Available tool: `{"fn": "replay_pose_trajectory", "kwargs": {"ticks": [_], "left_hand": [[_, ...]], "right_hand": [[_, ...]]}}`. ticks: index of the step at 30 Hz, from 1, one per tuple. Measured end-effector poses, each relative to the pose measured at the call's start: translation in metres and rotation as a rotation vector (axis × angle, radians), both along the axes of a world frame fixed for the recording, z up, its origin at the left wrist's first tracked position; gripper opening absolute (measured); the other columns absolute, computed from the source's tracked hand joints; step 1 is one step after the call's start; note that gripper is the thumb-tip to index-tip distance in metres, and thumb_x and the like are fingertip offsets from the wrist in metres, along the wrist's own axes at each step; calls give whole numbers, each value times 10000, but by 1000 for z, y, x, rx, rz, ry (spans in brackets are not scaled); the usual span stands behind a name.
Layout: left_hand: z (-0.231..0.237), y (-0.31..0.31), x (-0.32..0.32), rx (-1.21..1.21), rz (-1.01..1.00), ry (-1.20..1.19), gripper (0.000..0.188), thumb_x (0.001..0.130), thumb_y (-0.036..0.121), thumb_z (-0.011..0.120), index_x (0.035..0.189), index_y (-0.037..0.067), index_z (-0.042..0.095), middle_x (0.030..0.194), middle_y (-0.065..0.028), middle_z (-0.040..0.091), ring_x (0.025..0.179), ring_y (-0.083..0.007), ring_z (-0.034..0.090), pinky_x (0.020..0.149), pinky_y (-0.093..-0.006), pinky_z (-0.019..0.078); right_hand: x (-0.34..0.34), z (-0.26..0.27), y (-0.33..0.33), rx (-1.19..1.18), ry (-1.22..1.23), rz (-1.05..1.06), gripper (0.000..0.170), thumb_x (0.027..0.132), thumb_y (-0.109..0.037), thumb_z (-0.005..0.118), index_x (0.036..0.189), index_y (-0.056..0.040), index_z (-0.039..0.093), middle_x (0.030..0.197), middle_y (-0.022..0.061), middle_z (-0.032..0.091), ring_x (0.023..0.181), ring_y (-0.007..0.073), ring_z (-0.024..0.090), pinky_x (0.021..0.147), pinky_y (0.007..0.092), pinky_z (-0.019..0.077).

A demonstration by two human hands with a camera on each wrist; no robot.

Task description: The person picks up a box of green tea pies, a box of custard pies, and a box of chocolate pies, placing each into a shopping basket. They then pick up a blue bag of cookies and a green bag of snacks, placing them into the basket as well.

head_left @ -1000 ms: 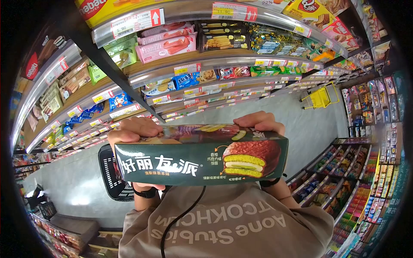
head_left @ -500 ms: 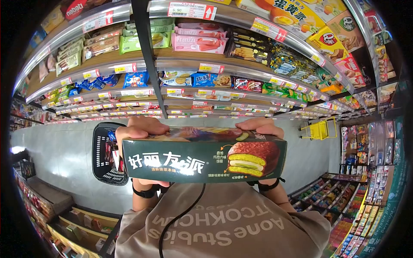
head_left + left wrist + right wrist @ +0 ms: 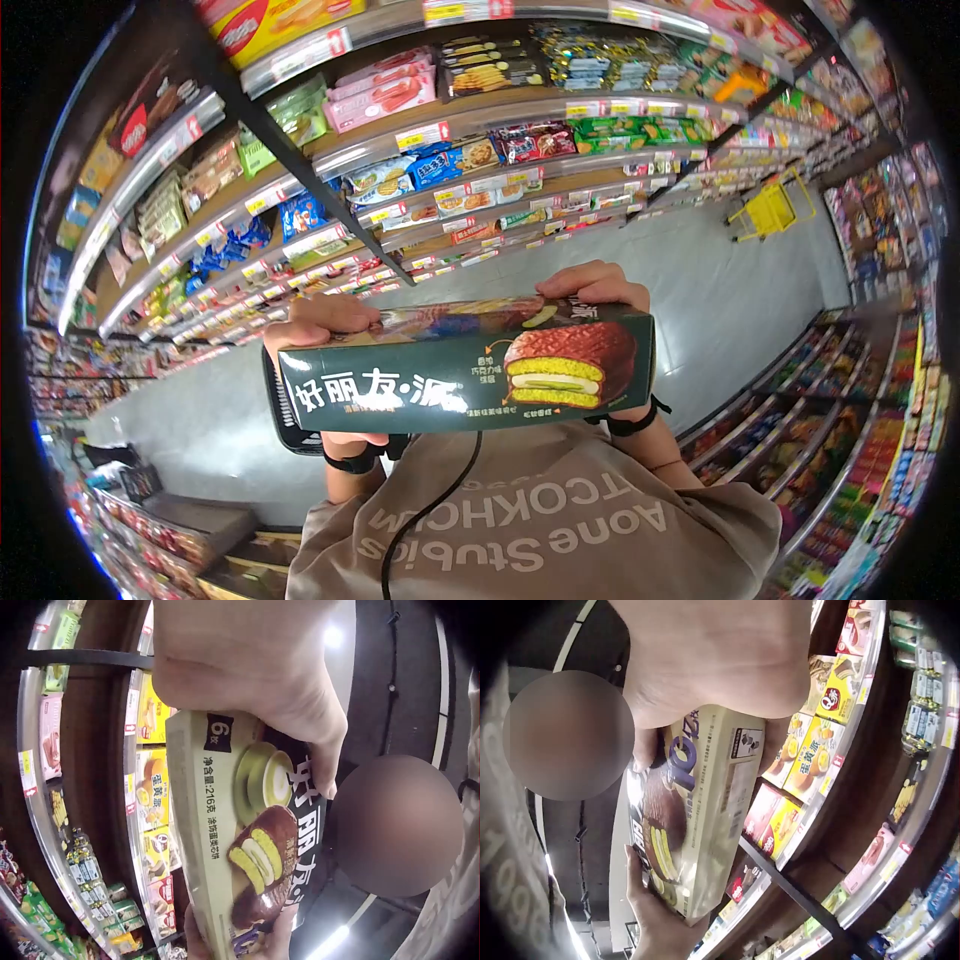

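Biggest first: snack shelves [image 3: 365, 147] along the far side, grey floor [image 3: 600, 250] below, yellow cart [image 3: 770, 210] parked well apart, off to the right. Then brown shirt [image 3: 560, 540] along the bottom, black basket [image 3: 283, 425] low on the left, mostly hidden. Next, green box [image 3: 430, 385], held up in the air in front of the shirt, between it and the shelves, long printed side facing the head camera. Looks light, going by slim carton build and the small net weight printed on the pale face. Probably stiff along folds and corners, weaker mid-panel, so likely to dent if squeezed there. Glossy, judging by glare on the long side; maybe slightly slippery. Pictures cream-filled cakes, so contents likely soft and crushable; better not to drop or pinch hard. Best taken at the two short ends, fingers over one long edge, thumb opposite, pressing on corners rather than panels. Gripped about like that now: left hand [image 3: 335, 315] clamped round the left end, right hand [image 3: 600, 285] clamped round the right end, fingers of both over the far edge. Right thumb hidden in the head view. Smallest: black strap [image 3: 355, 460] on the left wrist, just below the box in that view.
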State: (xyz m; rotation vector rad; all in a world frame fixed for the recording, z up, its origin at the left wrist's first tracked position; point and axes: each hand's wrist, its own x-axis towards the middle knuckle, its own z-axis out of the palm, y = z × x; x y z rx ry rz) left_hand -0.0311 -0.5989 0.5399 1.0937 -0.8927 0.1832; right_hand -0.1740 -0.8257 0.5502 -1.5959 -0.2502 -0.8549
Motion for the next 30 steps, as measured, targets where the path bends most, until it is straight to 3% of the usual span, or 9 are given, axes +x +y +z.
{"fn": "replay_pose_trajectory", "kwargs": {"ticks": [2,10,16,19,26,30], "left_hand": [[6,-4,-8,34,0,-68,920,589,667,837,1167,82,423,949,-135,577,849,-260,570,754,-404,458],[29,1,-49,79,-88,-123,953,549,652,866,1154,70,413,864,-123,588,778,-258,570,678,-379,477],[36,20,-79,197,-53,-215,934,547,656,869,1129,82,418,892,-128,585,830,-266,591,725,-391,485],[45,28,-103,171,-96,-110,932,540,627,889,1132,80,421,930,-139,584,848,-270,591,740,-400,485],[60,55,-112,222,-135,-167,925,545,590,903,1139,75,414,966,-146,563,865,-274,576,744,-406,491],[53,70,-120,214,-156,-189,921,549,587,901,1140,80,408,973,-155,558,875,-271,568,748,-407,490]], "right_hand": [[-15,-9,0,32,-30,-23,391,850,-122,721,1148,-13,493,1110,217,592,1012,284,592,875,354,502],[-73,-19,20,88,-144,-101,625,760,-281,814,1198,12,479,1119,233,577,995,287,597,867,377,490],[-107,-26,35,125,-149,-95,651,721,-255,841,1192,5,474,1123,232,576,996,291,597,862,375,486],[-123,-21,49,152,-137,-108,665,704,-237,853,1193,2,471,1126,228,576,1000,287,596,862,372,485],[-137,-13,70,217,-127,-59,698,686,-225,866,1213,-13,462,1144,221,569,1019,276,586,871,364,479],[-147,-25,79,167,-124,-37,741,683,-307,866,1229,-14,459,1169,223,555,1047,281,569,912,383,454]]}}
